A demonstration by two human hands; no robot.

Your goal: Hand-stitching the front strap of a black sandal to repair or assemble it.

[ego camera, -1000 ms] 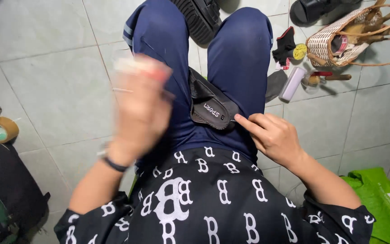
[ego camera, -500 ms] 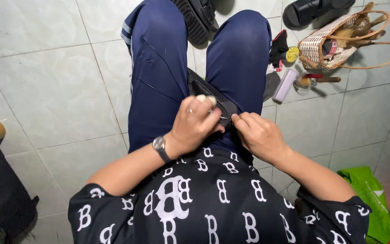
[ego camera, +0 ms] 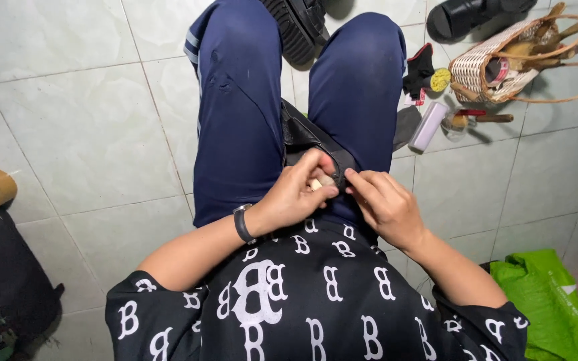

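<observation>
Seated person's left hand (ego camera: 296, 194) is pinching a small pale object (ego camera: 320, 182) with fingers clamped on it at the mouth of the black waist pouch (ego camera: 306, 137), while the right hand (ego camera: 384, 204), fingers together, is gripping the pouch's edge just beside it; the object is not yet fully inside.

left hand (ego camera: 296, 197) lowered from raised to black pouch (ego camera: 306, 137), meeting right hand (ego camera: 382, 204).
</observation>
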